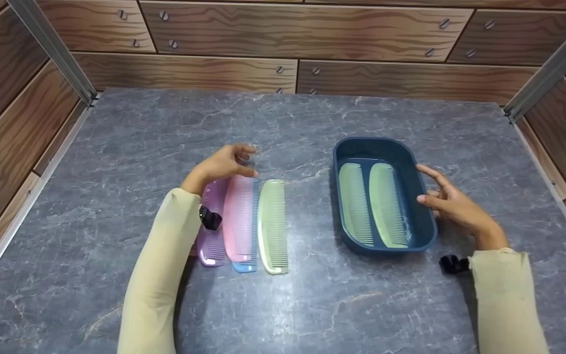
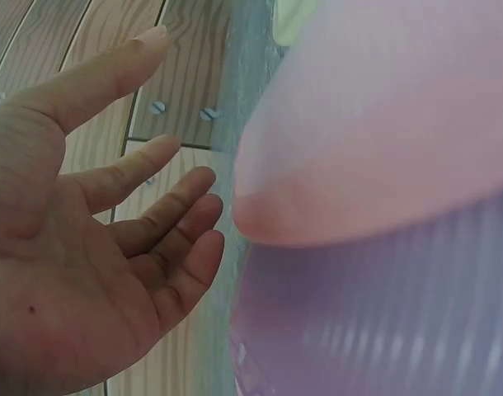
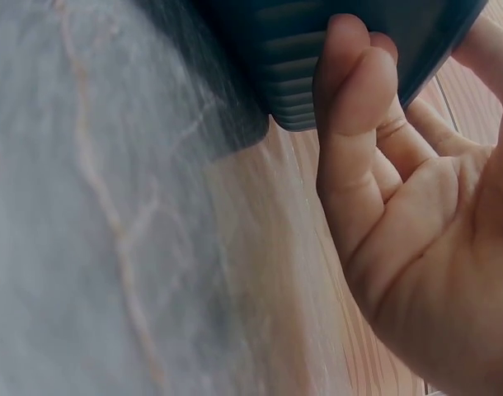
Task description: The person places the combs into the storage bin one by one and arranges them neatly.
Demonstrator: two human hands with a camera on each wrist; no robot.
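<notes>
My left hand (image 1: 226, 162), fingers loosely bent and holding nothing, hovers by the far end of a row of combs. Nearest it are a pink comb (image 1: 236, 221) overlapping a blue comb (image 1: 244, 268), and a purple comb (image 1: 212, 250) partly hidden by the wrist. A light green comb (image 1: 274, 226) lies just right of these. My right hand (image 1: 460, 206) touches the right side of a dark blue rectangular tub (image 1: 428, 238), index fingertip and thumb at its rim. Inside the tub, two light green combs (image 1: 355, 206) lie side by side, teeth to the right.
A small orange edge (image 1: 193, 251) shows beside the purple comb, mostly covered by the left sleeve. The grey marbled table (image 1: 312, 314) is bordered by wood-patterned walls (image 1: 312, 29) at the back and sides. Black wrist cameras (image 1: 454, 264) sit at both cuffs.
</notes>
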